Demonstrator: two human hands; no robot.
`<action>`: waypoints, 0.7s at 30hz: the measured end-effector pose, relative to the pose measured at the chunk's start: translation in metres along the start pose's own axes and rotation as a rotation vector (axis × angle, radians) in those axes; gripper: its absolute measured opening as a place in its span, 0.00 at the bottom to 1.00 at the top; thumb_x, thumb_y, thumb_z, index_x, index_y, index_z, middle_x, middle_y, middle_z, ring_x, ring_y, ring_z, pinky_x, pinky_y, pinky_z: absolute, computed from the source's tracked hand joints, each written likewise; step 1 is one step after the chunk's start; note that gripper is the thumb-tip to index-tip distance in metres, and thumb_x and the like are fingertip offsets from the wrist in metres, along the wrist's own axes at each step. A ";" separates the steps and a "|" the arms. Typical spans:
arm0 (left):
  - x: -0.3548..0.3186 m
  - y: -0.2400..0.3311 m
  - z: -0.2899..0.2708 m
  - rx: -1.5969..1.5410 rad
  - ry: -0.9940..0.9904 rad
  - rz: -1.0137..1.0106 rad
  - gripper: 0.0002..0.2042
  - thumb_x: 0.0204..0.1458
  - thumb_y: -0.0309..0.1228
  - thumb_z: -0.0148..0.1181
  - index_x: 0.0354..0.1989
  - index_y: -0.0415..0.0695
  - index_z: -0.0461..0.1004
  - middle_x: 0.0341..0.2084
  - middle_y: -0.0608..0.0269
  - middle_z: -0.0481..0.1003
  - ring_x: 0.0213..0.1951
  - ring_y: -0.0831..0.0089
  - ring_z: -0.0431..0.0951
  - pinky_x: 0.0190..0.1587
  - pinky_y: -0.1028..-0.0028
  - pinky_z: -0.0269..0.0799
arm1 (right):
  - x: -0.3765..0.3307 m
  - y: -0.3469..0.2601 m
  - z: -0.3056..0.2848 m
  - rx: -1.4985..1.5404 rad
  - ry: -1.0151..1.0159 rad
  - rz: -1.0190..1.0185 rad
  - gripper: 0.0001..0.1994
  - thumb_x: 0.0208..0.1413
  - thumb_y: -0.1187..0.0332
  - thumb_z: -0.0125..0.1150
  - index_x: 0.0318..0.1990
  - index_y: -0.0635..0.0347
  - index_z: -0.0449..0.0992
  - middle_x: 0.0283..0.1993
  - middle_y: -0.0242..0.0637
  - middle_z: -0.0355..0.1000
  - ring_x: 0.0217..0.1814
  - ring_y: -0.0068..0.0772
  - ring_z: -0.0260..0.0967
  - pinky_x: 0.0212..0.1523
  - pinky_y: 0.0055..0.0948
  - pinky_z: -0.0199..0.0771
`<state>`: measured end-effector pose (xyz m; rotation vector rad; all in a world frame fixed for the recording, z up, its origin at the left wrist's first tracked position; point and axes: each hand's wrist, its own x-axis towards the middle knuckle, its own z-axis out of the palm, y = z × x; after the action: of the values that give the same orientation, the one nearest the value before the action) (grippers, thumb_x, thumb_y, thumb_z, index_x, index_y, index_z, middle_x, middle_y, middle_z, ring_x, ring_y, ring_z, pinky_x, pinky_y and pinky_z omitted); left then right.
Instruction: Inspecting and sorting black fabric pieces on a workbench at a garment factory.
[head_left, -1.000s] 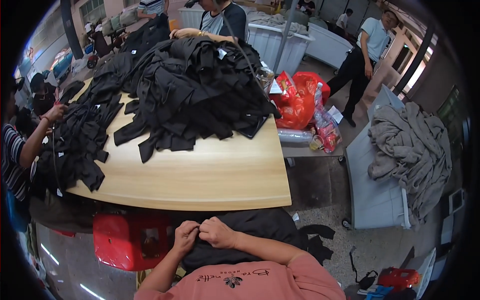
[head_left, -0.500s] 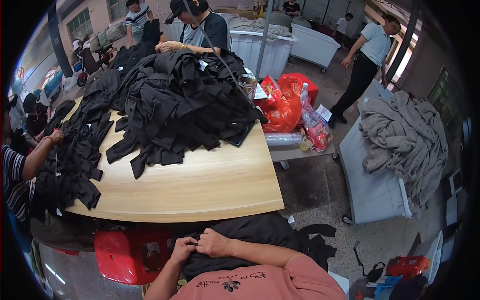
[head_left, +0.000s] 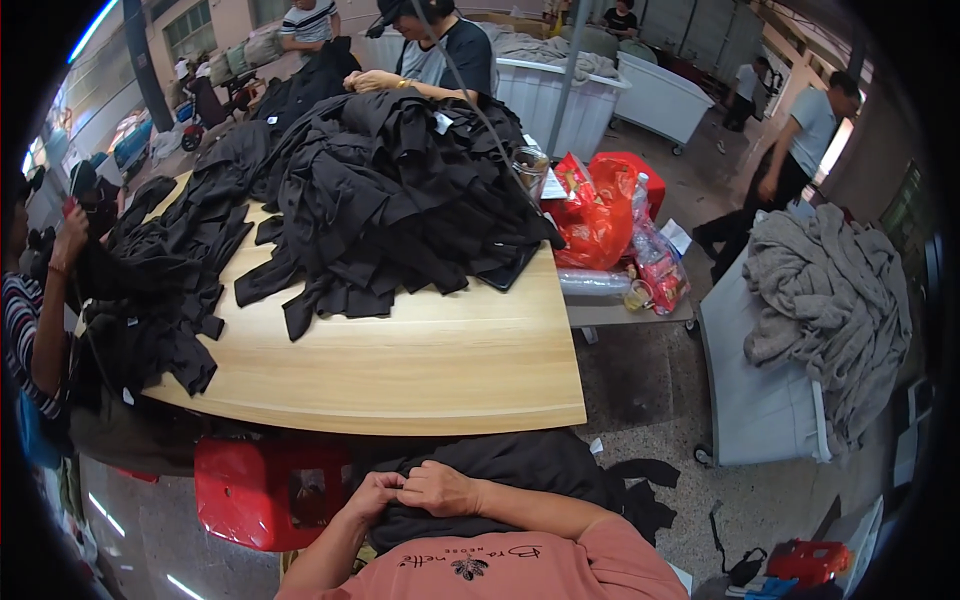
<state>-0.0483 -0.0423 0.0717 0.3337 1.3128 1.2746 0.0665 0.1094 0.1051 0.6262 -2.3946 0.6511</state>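
Observation:
My left hand [head_left: 368, 497] and my right hand [head_left: 440, 489] meet close to my chest, fingers pinched together on the edge of a black garment [head_left: 510, 470] that lies across my lap below the table edge. The wooden table [head_left: 420, 370] stretches out in front of me. A big heap of black garments [head_left: 380, 190] is piled on its far half, well beyond my hands.
A red plastic stool [head_left: 265, 490] stands under the table at my left. A person's arm [head_left: 40, 310] works at the left edge; other people stand at the far side. Red bags [head_left: 600, 210] and a cart of grey cloth [head_left: 830, 300] are on the right.
The view has shifted a little toward the table. My hands stay together on the black garment, with the fingers working slightly.

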 end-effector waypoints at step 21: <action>-0.004 0.010 0.006 -0.169 -0.059 -0.032 0.03 0.44 0.21 0.53 0.27 0.38 0.73 0.23 0.69 0.72 0.27 0.83 0.70 0.32 0.85 0.65 | 0.004 -0.003 -0.003 -0.160 0.014 -0.007 0.03 0.40 0.69 0.49 0.23 0.57 0.66 0.22 0.29 0.58 0.26 0.25 0.58 0.30 0.25 0.55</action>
<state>-0.0475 -0.0397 0.0837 0.2285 1.1477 1.3297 0.0660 0.1075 0.1106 0.5597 -2.4013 0.4541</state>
